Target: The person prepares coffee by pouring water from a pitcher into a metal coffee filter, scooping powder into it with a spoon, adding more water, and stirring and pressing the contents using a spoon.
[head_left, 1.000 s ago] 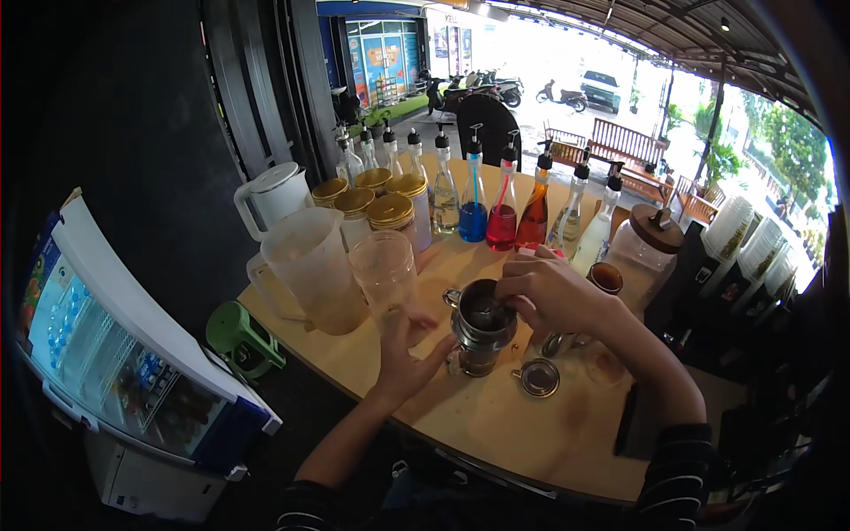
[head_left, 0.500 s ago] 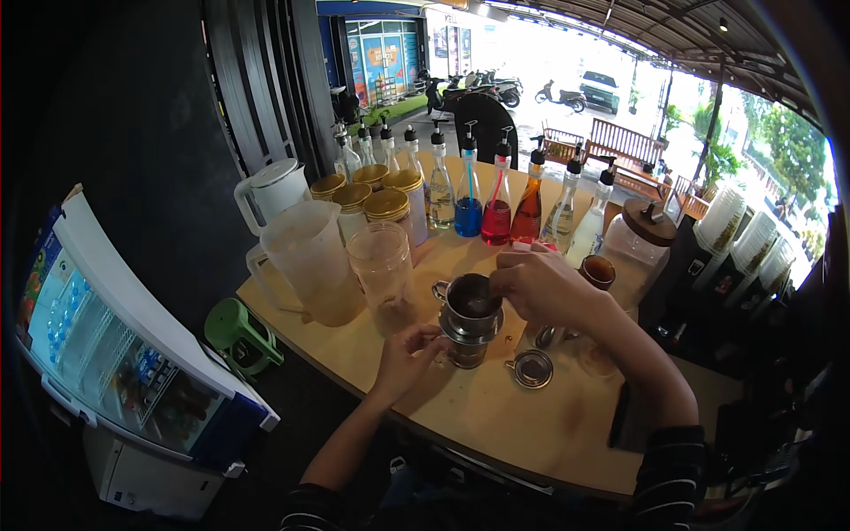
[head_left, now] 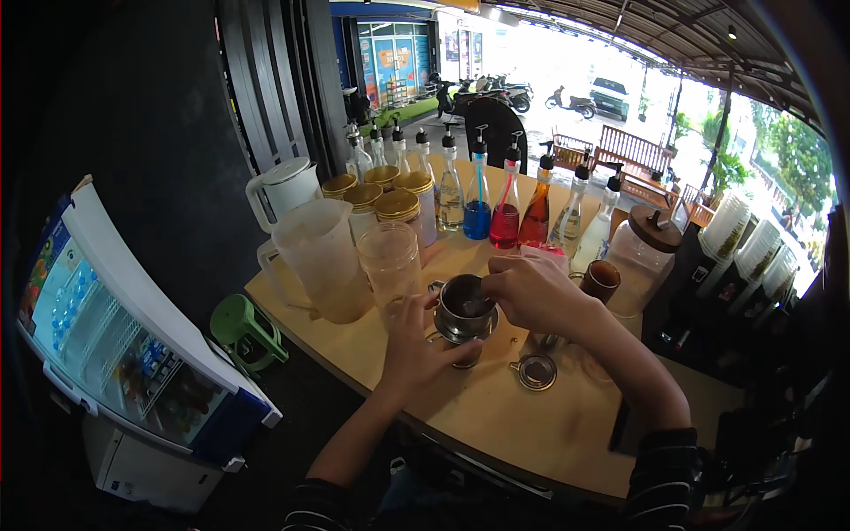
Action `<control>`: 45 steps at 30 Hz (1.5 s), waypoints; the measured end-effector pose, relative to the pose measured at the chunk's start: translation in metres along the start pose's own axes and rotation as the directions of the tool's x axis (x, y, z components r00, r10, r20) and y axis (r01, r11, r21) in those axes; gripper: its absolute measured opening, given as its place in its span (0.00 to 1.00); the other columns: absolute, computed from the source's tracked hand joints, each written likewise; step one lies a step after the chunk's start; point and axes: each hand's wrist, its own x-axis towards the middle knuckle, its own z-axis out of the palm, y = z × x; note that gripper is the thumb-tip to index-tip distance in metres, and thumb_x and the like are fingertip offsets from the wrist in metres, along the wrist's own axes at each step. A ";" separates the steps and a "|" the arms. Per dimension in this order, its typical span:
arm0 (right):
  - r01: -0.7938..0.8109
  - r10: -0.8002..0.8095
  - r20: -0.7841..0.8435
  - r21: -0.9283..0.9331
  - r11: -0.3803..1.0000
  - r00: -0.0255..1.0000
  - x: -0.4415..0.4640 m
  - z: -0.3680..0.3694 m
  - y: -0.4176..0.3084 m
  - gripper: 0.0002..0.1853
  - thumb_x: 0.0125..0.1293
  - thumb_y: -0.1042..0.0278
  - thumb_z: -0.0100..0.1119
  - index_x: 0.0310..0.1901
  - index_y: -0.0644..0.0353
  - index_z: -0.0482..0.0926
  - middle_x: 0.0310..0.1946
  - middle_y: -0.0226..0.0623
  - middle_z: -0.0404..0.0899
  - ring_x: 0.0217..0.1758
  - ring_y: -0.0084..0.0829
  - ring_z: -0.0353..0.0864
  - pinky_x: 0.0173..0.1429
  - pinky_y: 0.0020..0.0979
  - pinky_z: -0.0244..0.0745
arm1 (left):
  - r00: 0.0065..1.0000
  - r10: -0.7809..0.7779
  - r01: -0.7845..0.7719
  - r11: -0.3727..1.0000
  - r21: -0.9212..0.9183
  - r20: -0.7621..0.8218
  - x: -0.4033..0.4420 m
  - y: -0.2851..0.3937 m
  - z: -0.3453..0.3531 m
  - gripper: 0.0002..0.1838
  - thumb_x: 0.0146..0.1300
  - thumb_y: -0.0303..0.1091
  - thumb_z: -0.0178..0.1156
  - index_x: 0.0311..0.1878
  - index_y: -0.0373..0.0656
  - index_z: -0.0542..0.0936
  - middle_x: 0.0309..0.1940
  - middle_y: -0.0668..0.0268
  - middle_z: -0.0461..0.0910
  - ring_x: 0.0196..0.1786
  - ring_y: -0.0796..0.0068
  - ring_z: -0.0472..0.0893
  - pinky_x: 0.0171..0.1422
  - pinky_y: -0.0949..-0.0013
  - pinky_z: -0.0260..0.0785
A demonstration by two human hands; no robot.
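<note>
A metal coffee drip filter [head_left: 467, 329] sits on a small glass cup [head_left: 467, 358], with dark contents inside. My left hand [head_left: 414, 350] is at their left side, thumb stretched across the front of the cup and fingers spread near the filter's handle. I cannot tell how firmly it touches them. My right hand [head_left: 536, 292] is pinched closed at the filter's right rim; whatever lies between its fingertips is hidden. A round metal lid [head_left: 537, 373] lies on the table in front of my right forearm.
A cloudy pitcher [head_left: 320, 261], a clear jar [head_left: 390, 257] and gold-lidded jars [head_left: 397, 206] stand left. Pump bottles [head_left: 477, 217] line the back. A brown cup [head_left: 601, 279] and wooden-lidded jar [head_left: 642, 257] stand right. A fridge [head_left: 133, 327] is left of the table [head_left: 496, 425].
My left hand has loosened its pinch beside the cup; its fingers have risen and spread, with the thumb across the front. My right hand stays at the filter's rim. The view has shifted slightly.
</note>
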 end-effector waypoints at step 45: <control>0.062 -0.170 -0.310 -0.330 0.942 0.936 -0.009 0.003 -0.013 0.10 0.45 0.72 0.63 0.33 0.56 0.79 0.37 0.30 0.74 0.46 0.29 0.75 0.47 0.32 0.67 | 0.995 0.065 -0.066 0.998 0.009 0.071 0.036 -0.011 0.007 0.49 0.31 0.38 0.82 0.60 0.40 0.66 0.54 0.59 0.72 0.61 0.60 0.73 0.66 0.60 0.64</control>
